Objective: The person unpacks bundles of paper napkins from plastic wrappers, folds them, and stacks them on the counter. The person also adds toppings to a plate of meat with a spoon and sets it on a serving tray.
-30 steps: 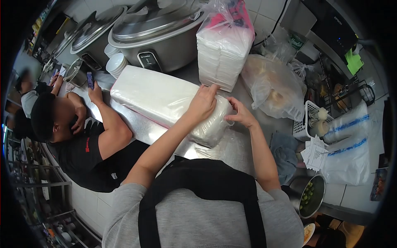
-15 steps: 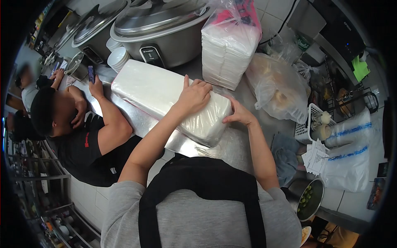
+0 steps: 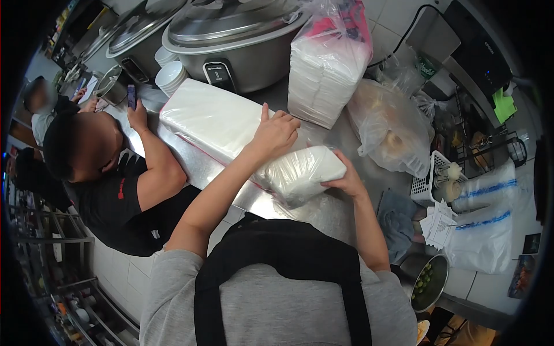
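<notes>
A long, plastic-wrapped white pack (image 3: 216, 118), with what look like paper napkins inside, lies slantwise on the steel counter. Its near right end section (image 3: 309, 173) is bent away from the rest and tilted up, the film creased around it. My left hand (image 3: 277, 135) lies across the top at the bend, fingers curled over the far side; the fingertips are partly hidden. Around the right end of that section my right hand (image 3: 347, 176) is closed, with the thumb on the near side. Behind the pack stands a bagged stack of white napkins (image 3: 320, 86).
Big rice cookers (image 3: 236, 43) and stacked white bowls (image 3: 171, 78) line the back. On the right are a bag of round food (image 3: 389, 127), a white basket (image 3: 424, 179), a blue-grey cloth (image 3: 397, 222) and a metal pot (image 3: 435, 282). A person holding a phone (image 3: 132, 98) leans at the left.
The pack's right end has moved right and tilted up with my right hand, opening a bend beside my left hand. My left hand has shifted only slightly.
</notes>
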Demonstrator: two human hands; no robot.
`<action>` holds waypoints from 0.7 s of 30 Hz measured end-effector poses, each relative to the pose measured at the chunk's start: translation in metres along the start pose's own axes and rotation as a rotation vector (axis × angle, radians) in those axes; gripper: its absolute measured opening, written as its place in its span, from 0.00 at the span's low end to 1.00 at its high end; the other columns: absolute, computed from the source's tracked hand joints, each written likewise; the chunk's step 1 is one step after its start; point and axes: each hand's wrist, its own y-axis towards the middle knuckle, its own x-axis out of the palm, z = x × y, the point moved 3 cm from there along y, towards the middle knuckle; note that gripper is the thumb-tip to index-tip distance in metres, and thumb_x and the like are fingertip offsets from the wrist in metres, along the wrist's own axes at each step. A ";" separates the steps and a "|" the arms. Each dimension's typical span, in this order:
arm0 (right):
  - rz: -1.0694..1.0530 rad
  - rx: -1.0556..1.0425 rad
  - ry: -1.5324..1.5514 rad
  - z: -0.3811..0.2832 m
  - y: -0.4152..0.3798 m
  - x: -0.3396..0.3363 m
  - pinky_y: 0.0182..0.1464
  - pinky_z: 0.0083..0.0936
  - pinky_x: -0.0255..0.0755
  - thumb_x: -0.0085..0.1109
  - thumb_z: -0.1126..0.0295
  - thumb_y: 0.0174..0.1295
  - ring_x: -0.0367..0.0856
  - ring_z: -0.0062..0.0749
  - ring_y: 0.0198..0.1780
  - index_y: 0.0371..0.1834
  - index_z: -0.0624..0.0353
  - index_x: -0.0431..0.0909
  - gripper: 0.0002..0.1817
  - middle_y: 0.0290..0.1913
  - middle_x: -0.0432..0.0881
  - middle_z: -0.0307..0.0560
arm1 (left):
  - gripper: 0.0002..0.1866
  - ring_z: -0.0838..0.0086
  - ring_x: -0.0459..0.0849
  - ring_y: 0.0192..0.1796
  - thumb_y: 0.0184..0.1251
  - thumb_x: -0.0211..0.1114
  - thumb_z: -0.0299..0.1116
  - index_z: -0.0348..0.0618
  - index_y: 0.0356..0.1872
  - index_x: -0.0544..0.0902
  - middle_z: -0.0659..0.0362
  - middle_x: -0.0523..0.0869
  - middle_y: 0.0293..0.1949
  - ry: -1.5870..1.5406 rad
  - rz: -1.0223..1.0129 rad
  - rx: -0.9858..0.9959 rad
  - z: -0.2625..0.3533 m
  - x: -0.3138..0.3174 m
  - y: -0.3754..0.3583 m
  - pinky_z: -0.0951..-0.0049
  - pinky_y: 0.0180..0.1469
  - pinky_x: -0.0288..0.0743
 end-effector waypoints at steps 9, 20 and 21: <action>0.837 -0.303 0.010 -0.024 -0.135 -0.099 0.57 0.29 0.64 0.70 0.76 0.31 0.72 0.33 0.53 0.55 0.64 0.66 0.39 0.51 0.74 0.45 | 0.16 0.65 0.71 0.56 0.61 0.49 0.37 0.42 0.46 0.76 0.58 0.78 0.44 -0.010 -0.100 0.012 0.000 0.003 0.001 0.33 0.63 0.41; 1.123 -0.419 0.336 -0.059 -0.193 -0.151 0.60 0.37 0.65 0.66 0.70 0.41 0.70 0.44 0.57 0.61 0.65 0.60 0.39 0.56 0.69 0.53 | 0.15 0.61 0.81 0.41 0.57 0.55 0.36 0.43 0.45 0.76 0.57 0.82 0.29 0.442 -0.450 0.633 0.050 0.035 -0.025 0.47 0.61 0.58; 1.127 -0.404 0.374 -0.059 -0.189 -0.149 0.59 0.37 0.65 0.66 0.71 0.41 0.71 0.44 0.56 0.61 0.65 0.58 0.40 0.56 0.69 0.53 | 0.15 0.61 0.81 0.41 0.57 0.55 0.36 0.43 0.45 0.76 0.57 0.82 0.29 0.449 -0.442 0.628 0.046 0.035 -0.022 0.47 0.61 0.58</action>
